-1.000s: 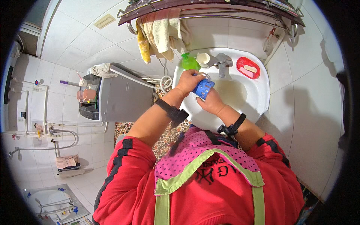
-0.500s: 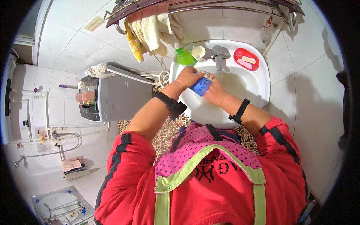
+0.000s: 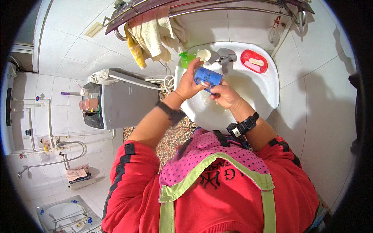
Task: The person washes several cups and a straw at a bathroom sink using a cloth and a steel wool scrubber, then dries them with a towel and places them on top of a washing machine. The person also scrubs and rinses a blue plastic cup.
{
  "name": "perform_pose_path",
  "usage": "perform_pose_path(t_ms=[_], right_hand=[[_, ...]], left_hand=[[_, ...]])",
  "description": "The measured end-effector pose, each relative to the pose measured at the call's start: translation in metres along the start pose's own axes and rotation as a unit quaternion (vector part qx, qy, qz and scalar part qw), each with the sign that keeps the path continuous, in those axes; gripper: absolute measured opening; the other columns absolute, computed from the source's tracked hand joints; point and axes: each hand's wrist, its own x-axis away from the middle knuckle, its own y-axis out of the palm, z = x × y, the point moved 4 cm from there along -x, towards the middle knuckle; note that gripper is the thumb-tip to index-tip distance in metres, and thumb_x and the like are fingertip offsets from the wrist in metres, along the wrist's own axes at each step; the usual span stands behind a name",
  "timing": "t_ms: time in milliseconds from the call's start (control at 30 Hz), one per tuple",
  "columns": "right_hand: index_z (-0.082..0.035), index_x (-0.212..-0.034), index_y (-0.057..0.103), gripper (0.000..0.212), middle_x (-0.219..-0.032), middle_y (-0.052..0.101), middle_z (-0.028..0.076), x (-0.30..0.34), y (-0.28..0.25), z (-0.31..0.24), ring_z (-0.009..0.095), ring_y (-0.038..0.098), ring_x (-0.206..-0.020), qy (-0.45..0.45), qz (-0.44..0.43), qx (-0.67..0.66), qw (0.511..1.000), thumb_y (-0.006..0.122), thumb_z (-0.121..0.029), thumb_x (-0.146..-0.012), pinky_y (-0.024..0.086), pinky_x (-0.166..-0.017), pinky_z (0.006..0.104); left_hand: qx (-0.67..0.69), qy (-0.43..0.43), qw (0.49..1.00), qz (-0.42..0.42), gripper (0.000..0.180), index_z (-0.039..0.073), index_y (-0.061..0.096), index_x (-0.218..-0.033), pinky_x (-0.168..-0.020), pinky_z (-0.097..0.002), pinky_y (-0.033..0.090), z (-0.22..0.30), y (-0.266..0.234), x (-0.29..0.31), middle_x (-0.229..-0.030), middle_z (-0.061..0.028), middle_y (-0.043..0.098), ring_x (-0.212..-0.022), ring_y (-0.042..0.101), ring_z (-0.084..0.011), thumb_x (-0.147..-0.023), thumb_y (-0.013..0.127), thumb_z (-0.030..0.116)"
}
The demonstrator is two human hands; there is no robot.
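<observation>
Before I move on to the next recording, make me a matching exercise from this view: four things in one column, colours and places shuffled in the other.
Things:
1. Pump bottle
2. Soap dish
3. Cylindrical container
4. Hanging towel

Colours and places:
A. Blue, at the left hand and right hand
B. Cream, over the rail
C. Green, beside the white cup
D. Red, on the sink, right of the tap

Right pairs: 1-C, 2-D, 3-A, 4-B
</observation>
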Motion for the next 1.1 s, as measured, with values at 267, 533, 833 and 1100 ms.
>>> perform_pose_path(t_ms=[267, 533, 833, 1100], right_hand=[[0.0, -0.107, 0.057, 0.039, -0.097, 0.061, 0.018, 0.012, 0.026, -0.015, 0.029, 0.06, -0.092, -0.187, -0.091, 0.714, 0.669, 0.054, -0.008, -0.068, 0.049, -0.079, 0.039], [0.0, -0.094, 0.059, 0.025, -0.087, 0.061, 0.023, 0.005, 0.003, -0.001, 0.043, 0.057, -0.085, -0.112, -0.133, 0.66, 0.731, 0.053, -0.009, -0.071, 0.048, -0.077, 0.0452], [-0.005, -0.071, 0.06, 0.006, -0.081, 0.058, 0.011, 0.02, 0.02, 0.006, 0.031, 0.057, -0.078, -0.334, 0.079, 0.769, 0.54, 0.06, -0.008, -0.066, 0.045, -0.07, 0.0433], [-0.004, -0.078, 0.06, 0.013, -0.081, 0.06, 0.008, 0.014, -0.018, 0.03, 0.022, 0.06, -0.071, -0.199, 0.314, 0.462, 0.805, 0.055, 0.004, -0.07, 0.048, -0.066, 0.0319]], left_hand=[[0.502, -0.454, 0.724, -0.133, 0.081, 0.015, 0.018, -0.145, -0.07, -0.0375, 0.057, -0.02, -0.019, 0.036, -0.136, -0.018, 0.038, -0.113, 0.052, -0.0302, -0.085, 0.043, 0.064], [0.337, -0.506, 0.793, -0.035, 0.036, 0.007, 0.056, -0.106, -0.041, -0.0251, 0.045, -0.024, 0.016, 0.053, -0.081, -0.0034, 0.06, -0.057, 0.057, -0.0124, -0.089, 0.056, 0.038], [0.316, -0.463, 0.827, 0.035, 0.029, 0.015, 0.059, -0.105, -0.04, -0.0229, 0.041, -0.019, 0.02, 0.044, -0.075, 0.0023, 0.054, -0.053, 0.051, -0.0085, -0.089, 0.057, 0.038], [0.31, -0.451, 0.833, 0.078, 0.025, 0.014, 0.057, -0.104, -0.042, -0.0226, 0.042, -0.01, 0.036, 0.052, -0.08, 0.0004, 0.055, -0.058, 0.052, -0.0089, -0.089, 0.056, 0.034]])
